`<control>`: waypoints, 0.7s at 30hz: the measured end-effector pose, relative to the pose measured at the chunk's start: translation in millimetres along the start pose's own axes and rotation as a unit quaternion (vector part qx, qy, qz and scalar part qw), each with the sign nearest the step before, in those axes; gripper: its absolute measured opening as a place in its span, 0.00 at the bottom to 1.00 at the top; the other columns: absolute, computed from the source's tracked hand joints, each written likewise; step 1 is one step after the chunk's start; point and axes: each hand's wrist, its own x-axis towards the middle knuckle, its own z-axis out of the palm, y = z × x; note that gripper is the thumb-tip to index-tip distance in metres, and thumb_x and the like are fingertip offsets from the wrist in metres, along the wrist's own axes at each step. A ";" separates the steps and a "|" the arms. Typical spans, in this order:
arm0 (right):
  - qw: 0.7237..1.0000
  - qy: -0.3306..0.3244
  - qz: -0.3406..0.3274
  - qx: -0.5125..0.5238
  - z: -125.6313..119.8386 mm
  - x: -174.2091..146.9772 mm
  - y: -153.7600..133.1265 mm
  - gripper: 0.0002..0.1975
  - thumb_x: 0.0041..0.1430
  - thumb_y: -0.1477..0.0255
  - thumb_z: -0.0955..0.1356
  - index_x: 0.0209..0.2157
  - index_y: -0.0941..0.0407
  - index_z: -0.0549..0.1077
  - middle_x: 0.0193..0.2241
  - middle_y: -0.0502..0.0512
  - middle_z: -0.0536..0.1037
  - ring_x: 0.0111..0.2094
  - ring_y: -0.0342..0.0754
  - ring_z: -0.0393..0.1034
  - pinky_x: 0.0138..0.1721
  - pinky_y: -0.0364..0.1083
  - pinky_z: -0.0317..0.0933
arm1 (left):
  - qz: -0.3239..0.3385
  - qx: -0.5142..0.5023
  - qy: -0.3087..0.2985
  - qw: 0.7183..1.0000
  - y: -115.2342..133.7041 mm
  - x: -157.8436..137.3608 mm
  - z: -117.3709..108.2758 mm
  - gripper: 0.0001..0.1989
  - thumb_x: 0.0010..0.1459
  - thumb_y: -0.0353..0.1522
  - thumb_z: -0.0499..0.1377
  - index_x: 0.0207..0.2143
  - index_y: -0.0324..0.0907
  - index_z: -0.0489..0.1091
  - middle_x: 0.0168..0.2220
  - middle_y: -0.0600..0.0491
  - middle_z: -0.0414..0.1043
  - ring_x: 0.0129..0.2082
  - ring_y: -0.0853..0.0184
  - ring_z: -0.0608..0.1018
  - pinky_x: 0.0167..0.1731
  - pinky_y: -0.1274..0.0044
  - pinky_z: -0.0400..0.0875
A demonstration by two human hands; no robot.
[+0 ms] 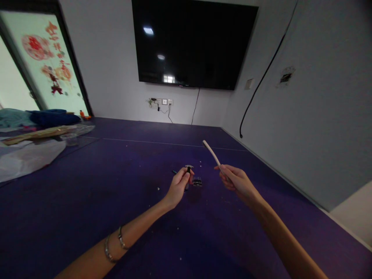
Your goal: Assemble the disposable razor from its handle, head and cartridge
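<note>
My left hand (pixel 178 186) is closed around a small T-shaped tool (pixel 188 167) with a black handle and a silvery crosspiece at its top. Its exact kind is too small to make out. Beside those fingers, a small clear and black case (pixel 197 181) lies on the purple surface (pixel 122 217). A thin teal-tipped thing (pixel 174 171) shows just left of the same hand. To the right, my right hand (pixel 235 179) pinches the lower end of a pale, slightly curved strip (pixel 212 152), which points up and to the left. The two hands are apart.
Clear plastic sheeting (pixel 31 157), blue cloth (pixel 54 117) and a small orange object (pixel 84 115) lie at the far left. Small white bits dot the purple surface. A black cable (pixel 255 91) hangs down the right wall, and a television (pixel 194 42) is mounted ahead.
</note>
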 end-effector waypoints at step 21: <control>0.910 -0.104 0.231 0.328 101.1 -72.3 32.0 0.17 0.49 0.57 0.69 0.30 0.56 0.63 0.14 0.38 0.49 0.13 0.32 0.34 0.13 0.36 0.29 | -0.066 0.071 0.049 0.994 0.9 0.8 2.8 0.07 0.54 0.34 0.53 0.32 0.39 0.64 0.21 0.59 0.58 0.20 0.75 0.62 0.21 0.82 0.56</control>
